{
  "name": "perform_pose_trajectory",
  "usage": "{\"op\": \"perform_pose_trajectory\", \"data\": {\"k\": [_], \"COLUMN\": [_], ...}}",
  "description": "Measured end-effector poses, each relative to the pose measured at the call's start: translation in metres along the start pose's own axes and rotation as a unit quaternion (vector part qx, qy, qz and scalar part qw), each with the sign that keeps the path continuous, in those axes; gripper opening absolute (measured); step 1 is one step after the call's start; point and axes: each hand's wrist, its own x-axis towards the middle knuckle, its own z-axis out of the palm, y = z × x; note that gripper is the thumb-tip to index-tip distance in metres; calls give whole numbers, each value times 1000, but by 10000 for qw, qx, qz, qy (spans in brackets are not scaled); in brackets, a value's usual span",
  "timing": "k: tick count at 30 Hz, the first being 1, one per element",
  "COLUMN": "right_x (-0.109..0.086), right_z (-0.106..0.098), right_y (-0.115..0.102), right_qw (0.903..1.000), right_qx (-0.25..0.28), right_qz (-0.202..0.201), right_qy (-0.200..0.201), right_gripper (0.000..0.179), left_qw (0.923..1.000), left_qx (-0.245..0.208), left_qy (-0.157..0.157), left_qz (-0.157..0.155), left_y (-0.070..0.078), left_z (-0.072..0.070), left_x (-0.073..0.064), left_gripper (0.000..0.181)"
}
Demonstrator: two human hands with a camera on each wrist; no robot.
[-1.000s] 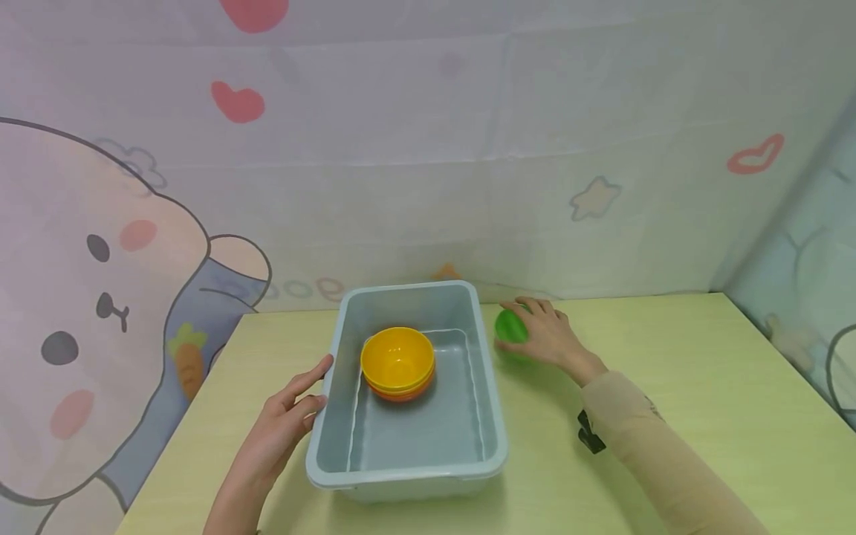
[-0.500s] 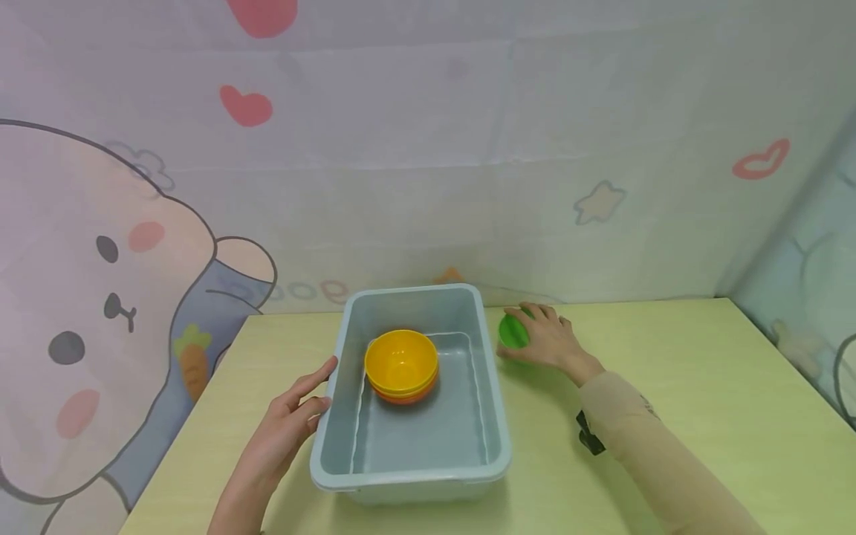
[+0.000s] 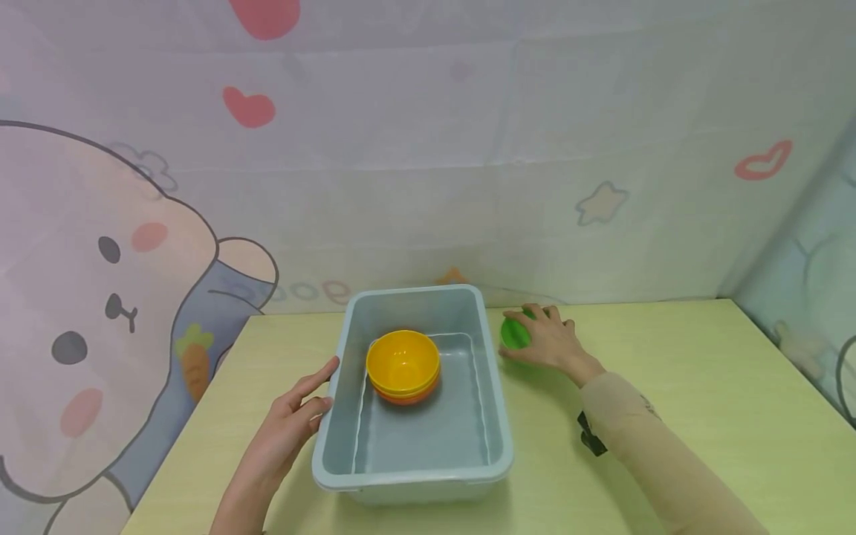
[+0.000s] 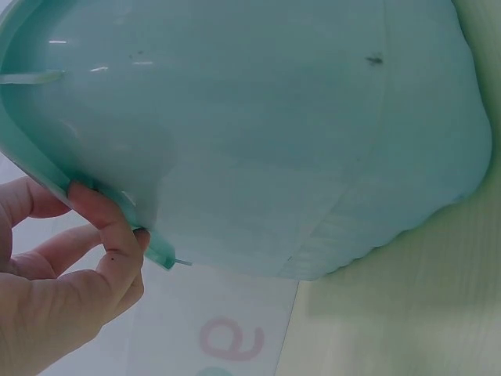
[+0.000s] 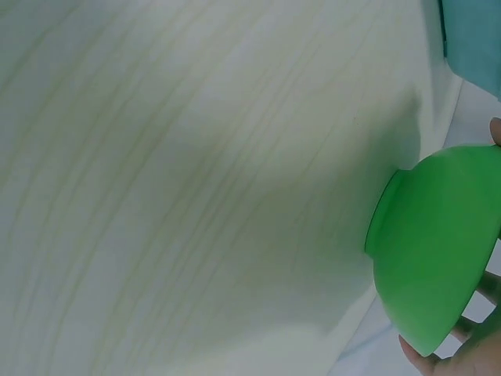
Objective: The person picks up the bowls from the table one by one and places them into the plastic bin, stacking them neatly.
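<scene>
A green bowl (image 3: 515, 334) stands on the table just right of a grey-blue plastic bin (image 3: 414, 475). My right hand (image 3: 551, 340) spans the bowl from above and grips its rim; in the right wrist view the green bowl (image 5: 438, 243) sits upright with fingertips at its edge. Inside the bin, toward its far left, a yellow bowl (image 3: 403, 362) is stacked on an orange bowl (image 3: 406, 399). My left hand (image 3: 284, 427) is at the bin's left side. The left wrist view has its fingers (image 4: 109, 227) curled at the bin's rim.
The pale wood-grain table (image 3: 669, 386) runs back to a printed cloth backdrop (image 3: 428, 148) with a cartoon bear and hearts. A black item (image 3: 591, 435) sits at my right wrist, under the sleeve.
The head view has shifted slightly, so everything appears a little lower and farther right. Both hands, the bin and the bowls otherwise keep their places.
</scene>
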Motion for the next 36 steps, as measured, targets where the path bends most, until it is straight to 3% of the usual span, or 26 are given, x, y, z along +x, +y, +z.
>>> {"op": "perform_pose_trajectory", "data": {"k": [14, 36], "right_x": [-3, -18], "right_z": [-4, -28], "right_y": [-3, -12], "right_qw": [10000, 9995], "right_qx": [-42, -251], "right_qz": [28, -176], "right_qy": [32, 119], "right_gripper": [74, 79], "left_qw": [9996, 9997], "left_qx": [-74, -29], "left_qy": [-88, -27], "left_qz": [256, 224], "left_y": [-1, -2], "left_z": [0, 1], "left_x": [0, 0], "left_gripper": [57, 56]}}
